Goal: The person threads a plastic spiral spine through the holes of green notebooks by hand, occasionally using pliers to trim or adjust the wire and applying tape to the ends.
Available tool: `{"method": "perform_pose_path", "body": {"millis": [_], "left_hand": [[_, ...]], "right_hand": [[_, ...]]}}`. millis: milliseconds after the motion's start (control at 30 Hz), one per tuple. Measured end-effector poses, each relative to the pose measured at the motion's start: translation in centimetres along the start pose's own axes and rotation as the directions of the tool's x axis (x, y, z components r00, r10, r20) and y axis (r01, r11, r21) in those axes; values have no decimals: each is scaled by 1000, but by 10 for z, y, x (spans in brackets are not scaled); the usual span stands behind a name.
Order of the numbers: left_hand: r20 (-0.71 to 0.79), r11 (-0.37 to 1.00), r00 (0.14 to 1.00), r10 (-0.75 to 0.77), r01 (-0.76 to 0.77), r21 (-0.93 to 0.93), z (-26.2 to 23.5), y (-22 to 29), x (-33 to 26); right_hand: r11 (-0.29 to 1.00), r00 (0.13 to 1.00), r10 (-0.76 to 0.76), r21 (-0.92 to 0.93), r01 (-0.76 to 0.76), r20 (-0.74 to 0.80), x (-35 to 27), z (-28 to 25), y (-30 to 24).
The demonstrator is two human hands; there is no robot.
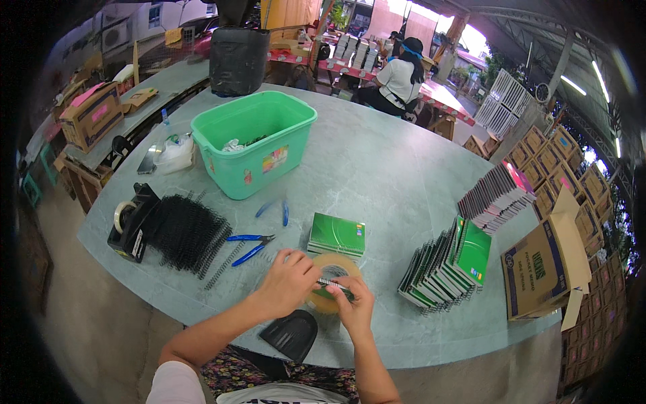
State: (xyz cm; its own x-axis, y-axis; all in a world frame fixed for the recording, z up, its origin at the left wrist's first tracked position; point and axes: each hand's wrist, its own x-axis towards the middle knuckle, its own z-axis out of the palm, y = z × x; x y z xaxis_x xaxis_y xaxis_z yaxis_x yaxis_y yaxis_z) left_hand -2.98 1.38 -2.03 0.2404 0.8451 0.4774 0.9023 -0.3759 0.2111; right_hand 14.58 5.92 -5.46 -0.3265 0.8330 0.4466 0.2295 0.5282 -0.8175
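My right hand [355,306] grips a small spiral notebook [334,288] edge-on, its coiled spine up. The fingers of my left hand [291,279] are closed at the other end of the coil. The notebook is above a wide roll of clear tape [351,268] lying flat on the table. Just beyond the roll sits a short stack of green-covered notebooks [338,233]. Left of my hands lie blue-handled pliers [249,250], with a second blue-handled tool [285,213] farther back. Loose black binding coils [185,229] are heaped farther left.
A black tape dispenser [132,222] stands beside the coils. Behind is a green plastic bin [259,168]. Toward the right are green spiral notebooks [447,266], pink-covered ones [498,195] and a cardboard box [538,276]. A dark, rounded object [291,335] lies at the near edge. Another person [402,77] sits far back.
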Motion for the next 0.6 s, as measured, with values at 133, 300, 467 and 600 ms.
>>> {"method": "perform_pose_path", "body": {"millis": [133,300,467,600], "left_hand": [[-55,999,998,-7,5,-41,3,5,6],[-2,997,1000,16,-16,-72,1,3,6],[22,1000,1000,-13,14,-13,6,-2,5],[53,996,999,10,-5,-91,1,2,12]], "right_hand": [[988,995,95,127,-90,-38,-4,-1,7],[932,970,243,269,-242,31,-6,0,5],[779,956,288,594,-202,-53,-3,7,4],[867,962,260,417,-273,88,-6,-3,14]]}}
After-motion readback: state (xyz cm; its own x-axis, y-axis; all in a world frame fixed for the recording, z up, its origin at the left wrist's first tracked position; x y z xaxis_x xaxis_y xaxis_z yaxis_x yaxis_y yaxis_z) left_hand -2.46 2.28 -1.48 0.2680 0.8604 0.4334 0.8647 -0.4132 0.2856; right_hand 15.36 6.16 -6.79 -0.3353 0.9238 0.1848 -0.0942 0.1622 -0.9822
